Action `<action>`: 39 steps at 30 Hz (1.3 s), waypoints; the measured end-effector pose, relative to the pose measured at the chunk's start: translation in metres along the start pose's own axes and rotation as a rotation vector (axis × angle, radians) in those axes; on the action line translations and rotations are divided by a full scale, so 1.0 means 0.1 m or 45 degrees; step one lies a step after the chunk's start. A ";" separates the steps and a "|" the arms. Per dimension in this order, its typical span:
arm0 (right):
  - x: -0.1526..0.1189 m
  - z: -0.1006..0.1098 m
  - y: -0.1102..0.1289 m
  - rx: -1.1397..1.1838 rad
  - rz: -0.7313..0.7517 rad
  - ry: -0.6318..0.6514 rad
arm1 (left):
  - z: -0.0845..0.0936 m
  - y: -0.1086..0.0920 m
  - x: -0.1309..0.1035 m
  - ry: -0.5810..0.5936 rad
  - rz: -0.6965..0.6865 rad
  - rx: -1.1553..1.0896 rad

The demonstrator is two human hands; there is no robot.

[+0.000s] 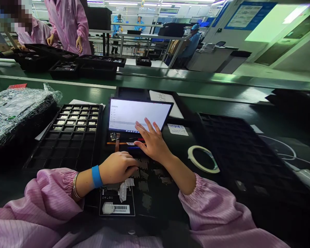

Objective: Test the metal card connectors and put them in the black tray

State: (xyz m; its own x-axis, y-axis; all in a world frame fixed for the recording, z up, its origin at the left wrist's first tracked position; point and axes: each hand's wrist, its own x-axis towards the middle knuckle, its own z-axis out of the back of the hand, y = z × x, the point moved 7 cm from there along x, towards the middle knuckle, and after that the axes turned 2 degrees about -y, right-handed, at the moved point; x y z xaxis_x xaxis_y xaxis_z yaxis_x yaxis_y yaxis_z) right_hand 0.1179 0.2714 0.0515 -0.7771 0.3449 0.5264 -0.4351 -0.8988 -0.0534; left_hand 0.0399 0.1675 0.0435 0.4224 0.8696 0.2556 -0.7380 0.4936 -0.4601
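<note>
A lit screen [136,112] showing a white list page stands tilted in front of me. My right hand [153,143] is open over its lower right part, fingers spread, fingertips at or just above the glass. My left hand [119,167] is curled with fingers together, low over a black panel with a barcode label [121,209]. What those fingers hold, if anything, is hidden. Beyond the left hand, a brown flex cable [117,143] rises to a small circuit board [113,136]. Thin dark metal plates [144,186] lie right of the panel, beside clear plastic pieces [123,192].
At left are a compartment tray [64,143] with silvery parts in its far rows and a bubble-wrapped stack [18,106]. A tape roll [203,159] and a dark tray [237,144] lie at right. Co-workers in pink [68,26] stand across the bench near black boxes [64,69].
</note>
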 end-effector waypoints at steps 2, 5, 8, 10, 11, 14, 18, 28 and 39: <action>0.00 0.00 0.00 -0.010 -0.007 0.004 | 0.00 0.00 0.00 -0.003 -0.001 0.000; 0.00 -0.02 -0.01 -0.017 -0.024 0.023 | 0.00 0.02 -0.01 -0.006 0.000 -0.004; 0.00 -0.01 -0.01 -0.018 -0.019 0.017 | -0.01 0.02 -0.01 -0.007 0.003 -0.002; 0.00 -0.01 0.00 -0.020 -0.012 0.006 | -0.01 0.02 -0.01 -0.008 0.002 -0.002; 0.00 0.00 0.00 -0.021 -0.011 0.001 | -0.01 0.02 0.00 -0.009 0.000 -0.003; 0.00 0.01 0.00 -0.022 -0.006 -0.013 | -0.01 0.01 0.00 -0.005 -0.002 0.000; 0.00 0.02 0.00 -0.009 0.002 -0.020 | -0.01 0.01 0.00 0.005 0.001 0.015; 0.00 0.04 0.05 0.084 0.083 -0.026 | 0.01 0.00 0.00 0.002 0.008 0.008; -0.32 0.11 -0.71 0.424 -0.832 -0.609 | 0.00 0.01 -0.02 -0.045 -0.012 -0.061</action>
State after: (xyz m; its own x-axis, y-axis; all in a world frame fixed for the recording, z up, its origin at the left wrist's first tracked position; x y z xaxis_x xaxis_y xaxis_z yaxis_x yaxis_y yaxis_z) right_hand 0.1783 0.3214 0.0475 -0.1119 0.7353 0.6685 -0.5132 -0.6188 0.5948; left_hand 0.0384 0.1665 0.0421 0.4100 0.8650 0.2894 -0.7075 0.5018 -0.4977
